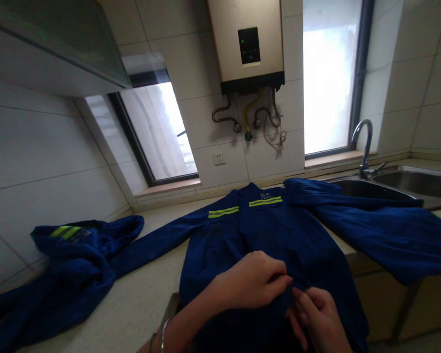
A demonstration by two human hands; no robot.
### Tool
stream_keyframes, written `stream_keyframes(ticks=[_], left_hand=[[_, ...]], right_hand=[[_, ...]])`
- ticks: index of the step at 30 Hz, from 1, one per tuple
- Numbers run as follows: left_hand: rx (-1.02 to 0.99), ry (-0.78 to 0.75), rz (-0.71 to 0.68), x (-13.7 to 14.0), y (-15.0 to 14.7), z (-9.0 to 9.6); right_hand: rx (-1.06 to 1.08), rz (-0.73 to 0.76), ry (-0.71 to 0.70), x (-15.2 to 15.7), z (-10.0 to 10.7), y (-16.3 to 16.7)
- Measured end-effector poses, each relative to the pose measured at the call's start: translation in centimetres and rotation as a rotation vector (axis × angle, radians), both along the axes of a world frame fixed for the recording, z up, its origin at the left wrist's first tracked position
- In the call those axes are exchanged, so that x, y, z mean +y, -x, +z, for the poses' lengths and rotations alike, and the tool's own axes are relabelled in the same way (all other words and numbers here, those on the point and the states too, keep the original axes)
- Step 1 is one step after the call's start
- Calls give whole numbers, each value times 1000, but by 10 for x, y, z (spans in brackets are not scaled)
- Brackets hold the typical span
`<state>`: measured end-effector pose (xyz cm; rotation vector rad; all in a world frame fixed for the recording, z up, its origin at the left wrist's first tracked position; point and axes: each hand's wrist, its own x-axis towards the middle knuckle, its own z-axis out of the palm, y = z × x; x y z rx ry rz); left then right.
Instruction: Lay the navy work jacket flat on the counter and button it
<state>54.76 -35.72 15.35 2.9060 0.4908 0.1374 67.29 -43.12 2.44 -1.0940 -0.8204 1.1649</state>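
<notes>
A blue work jacket (pixel 286 235) with yellow-green reflective strips across the chest lies spread on the counter, its lower part hanging over the front edge. My left hand (pixel 252 282) reaches in from the lower left, with a bracelet at the wrist. Its thumb and index finger pinch the jacket's front near the hem. Close beside it, my right hand (pixel 316 314) has its fingertips closed on the same front edge. Whatever small fastening may lie between the fingertips is too small to make out.
Another crumpled blue garment (pixel 73 264) lies on the counter (pixel 132 304) at left. More blue clothing (pixel 375 225) drapes over the front edge at right, by a steel sink (pixel 426 181) with a faucet (pixel 365 147). A water heater (pixel 248 44) hangs on the tiled wall.
</notes>
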Motion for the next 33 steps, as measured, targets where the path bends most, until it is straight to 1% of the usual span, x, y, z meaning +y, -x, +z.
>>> stream_keyframes(ticks=[3,5,7,11,14,16,18,20,22,25,26,27,28,29,33], left_hand=[[8,-212,68,-13,-4,-5],[-2,-362,91,-22,-7,-12],[-31,-452,105,-28,-10,-21],[-122,-493,147,-27,-15,-37],[-176,-471,202,-23,-19,-40],[-199,-437,220,-20,-21,-39],[-227,-357,242,-18,-21,-36],[-258,-163,273,-14,-19,-32],[-279,134,294,-9,-15,-26],[-202,646,285,-1,-6,-17],[-170,781,285,1,-4,-15],[-148,879,285,2,-1,-13],[-139,932,286,3,0,-12],[-146,942,289,3,2,-12],[-173,825,290,-1,2,-14]], right_hand=[[-76,11,-16,-1,7,-2],[-98,-31,-36,-3,11,-1],[-105,-104,-58,-5,14,2],[-187,-238,-109,-6,16,5],[-278,-268,-136,-3,15,2],[-297,-272,-155,-1,15,0],[-286,-264,-163,0,14,-2],[-262,-236,-145,-1,14,-1],[-224,-209,-108,-3,14,0],[-150,-186,-50,-8,15,3],[-134,-170,-37,-9,15,3],[-130,-150,-24,-10,15,3],[-133,-130,-12,-11,15,2],[-138,-121,2,-11,16,2],[-102,-169,64,-10,17,1]])
